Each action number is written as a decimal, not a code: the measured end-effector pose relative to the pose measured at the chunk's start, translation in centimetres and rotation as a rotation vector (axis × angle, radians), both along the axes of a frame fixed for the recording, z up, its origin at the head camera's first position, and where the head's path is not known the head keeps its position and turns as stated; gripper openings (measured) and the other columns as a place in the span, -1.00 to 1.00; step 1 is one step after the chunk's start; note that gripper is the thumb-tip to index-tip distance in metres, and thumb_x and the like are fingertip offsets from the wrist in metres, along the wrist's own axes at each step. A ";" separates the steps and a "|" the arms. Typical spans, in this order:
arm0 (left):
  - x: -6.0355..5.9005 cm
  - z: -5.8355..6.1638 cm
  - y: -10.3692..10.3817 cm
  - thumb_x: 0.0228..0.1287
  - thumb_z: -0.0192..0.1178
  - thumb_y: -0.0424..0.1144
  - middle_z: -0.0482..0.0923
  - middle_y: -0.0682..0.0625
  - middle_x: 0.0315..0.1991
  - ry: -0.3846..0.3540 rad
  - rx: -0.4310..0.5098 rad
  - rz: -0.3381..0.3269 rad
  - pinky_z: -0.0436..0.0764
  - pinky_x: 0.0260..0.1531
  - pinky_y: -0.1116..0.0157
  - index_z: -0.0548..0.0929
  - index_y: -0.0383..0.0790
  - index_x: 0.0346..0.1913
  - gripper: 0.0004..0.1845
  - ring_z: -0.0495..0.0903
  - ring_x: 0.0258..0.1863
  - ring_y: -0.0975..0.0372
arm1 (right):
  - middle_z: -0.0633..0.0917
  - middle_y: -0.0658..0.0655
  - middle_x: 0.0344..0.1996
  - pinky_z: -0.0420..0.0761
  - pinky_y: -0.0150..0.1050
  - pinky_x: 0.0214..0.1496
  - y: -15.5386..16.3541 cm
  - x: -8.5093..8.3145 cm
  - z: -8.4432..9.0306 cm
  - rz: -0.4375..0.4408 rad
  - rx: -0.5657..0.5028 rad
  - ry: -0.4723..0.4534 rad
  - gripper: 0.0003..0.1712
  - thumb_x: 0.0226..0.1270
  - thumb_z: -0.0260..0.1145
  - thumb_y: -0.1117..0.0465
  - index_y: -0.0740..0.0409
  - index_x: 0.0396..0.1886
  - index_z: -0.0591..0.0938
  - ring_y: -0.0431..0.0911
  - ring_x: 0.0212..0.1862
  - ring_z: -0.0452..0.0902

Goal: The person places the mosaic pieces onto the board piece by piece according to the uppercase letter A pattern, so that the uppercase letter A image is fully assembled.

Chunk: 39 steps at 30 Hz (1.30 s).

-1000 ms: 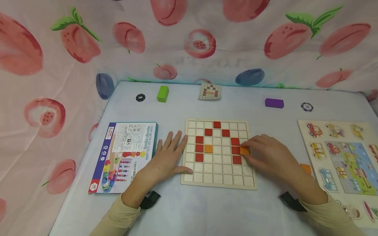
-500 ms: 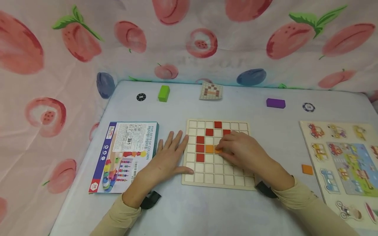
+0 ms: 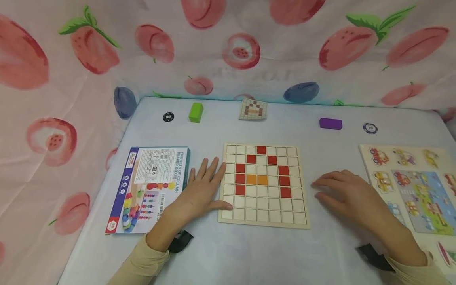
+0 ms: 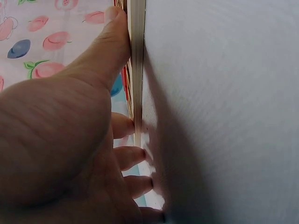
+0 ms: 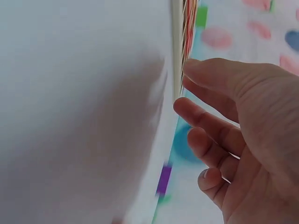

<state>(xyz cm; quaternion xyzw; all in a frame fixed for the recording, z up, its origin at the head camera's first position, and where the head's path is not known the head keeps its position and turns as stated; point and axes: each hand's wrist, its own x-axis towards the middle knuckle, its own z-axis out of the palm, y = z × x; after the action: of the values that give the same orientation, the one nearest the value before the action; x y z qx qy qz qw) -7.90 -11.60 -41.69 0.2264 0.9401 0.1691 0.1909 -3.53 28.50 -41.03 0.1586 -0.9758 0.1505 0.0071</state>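
Note:
A wooden grid board [image 3: 263,225] lies in the middle of the table. Red tiles [image 3: 284,181] form an arch on it, and two orange tiles [image 3: 257,179] sit side by side between the arch's legs. My left hand [image 3: 199,192] is spread flat at the board's left side, its thumb on the lower left corner; the left wrist view shows this thumb [image 4: 110,44] against the board's edge. To the right of the board hovers my right hand [image 3: 350,200], fingers loosely bent, with nothing visible between thumb and fingers in the right wrist view.
Left of the board lies a boxed bead set [image 3: 153,190]; a vehicle puzzle board [image 3: 367,158] lies at the right. Along the back are a pattern card [image 3: 253,109], a green block [image 3: 196,112], a purple block [image 3: 330,123], a black chip [image 3: 168,117] and a blue-white chip [image 3: 370,128].
My right hand carried an orange tile leftward, set it beside the first orange one, let go and moved back right, now covering the loose orange tile there. My left hand stayed put.

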 end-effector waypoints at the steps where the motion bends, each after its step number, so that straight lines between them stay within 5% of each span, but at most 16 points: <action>1: 0.0 0.0 0.0 0.19 0.48 0.30 -0.19 -0.25 0.78 0.000 0.001 -0.001 -0.07 0.60 -0.47 0.04 -0.21 0.74 0.26 -0.28 0.76 -0.27 | 0.83 0.04 0.00 0.64 0.19 0.11 1.0 0.5 -0.1 -0.022 0.003 0.000 -0.66 0.17 0.65 0.15 -0.15 -0.03 0.84 0.07 0.08 0.69; 10: 0.1 0.0 0.0 0.21 0.47 0.30 -0.17 -0.25 0.78 0.007 -0.009 -0.001 -0.05 0.59 -0.47 0.04 -0.22 0.74 0.25 -0.26 0.76 -0.28 | 0.76 0.38 0.06 0.54 0.41 0.08 7.0 3.5 -0.6 -0.243 0.162 -0.107 -0.56 0.11 0.68 0.07 0.07 0.00 0.84 0.35 0.07 0.61; 16: 0.1 -0.1 -0.2 0.22 0.46 0.29 -0.17 -0.26 0.77 0.011 0.003 -0.002 -0.05 0.59 -0.48 0.04 -0.23 0.73 0.24 -0.26 0.76 -0.28 | 0.77 0.43 0.05 0.54 0.42 0.05 7.7 3.8 -0.8 -0.277 0.187 -0.116 -0.56 0.13 0.67 0.12 0.12 0.02 0.83 0.40 0.04 0.62; 26: 0.1 0.2 -0.1 0.22 0.46 0.29 -0.17 -0.27 0.77 0.006 0.001 -0.008 -0.07 0.59 -0.48 0.04 -0.23 0.73 0.24 -0.26 0.76 -0.29 | 0.89 0.15 -0.15 0.59 0.20 0.03 2.5 1.3 -0.1 -0.111 -0.001 0.081 -0.67 0.09 0.69 0.21 0.04 -0.10 0.87 0.13 -0.07 0.75; 39: -0.1 0.1 -0.1 0.19 0.47 0.31 -0.20 -0.24 0.78 -0.010 0.006 -0.001 -0.10 0.60 -0.47 0.02 -0.19 0.74 0.26 -0.29 0.76 -0.27 | 0.87 -0.02 -0.22 0.68 -0.02 0.07 -8.9 -4.2 0.2 0.195 -0.047 0.039 -0.79 0.20 0.67 0.10 0.00 -0.19 0.88 -0.06 -0.11 0.72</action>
<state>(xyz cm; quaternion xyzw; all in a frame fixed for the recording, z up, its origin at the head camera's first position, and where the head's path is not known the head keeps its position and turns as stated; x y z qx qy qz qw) -7.96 -11.71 -41.62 0.2264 0.9385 0.1729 0.1951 -7.73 19.60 -40.83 0.2556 -0.9516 0.1700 0.0148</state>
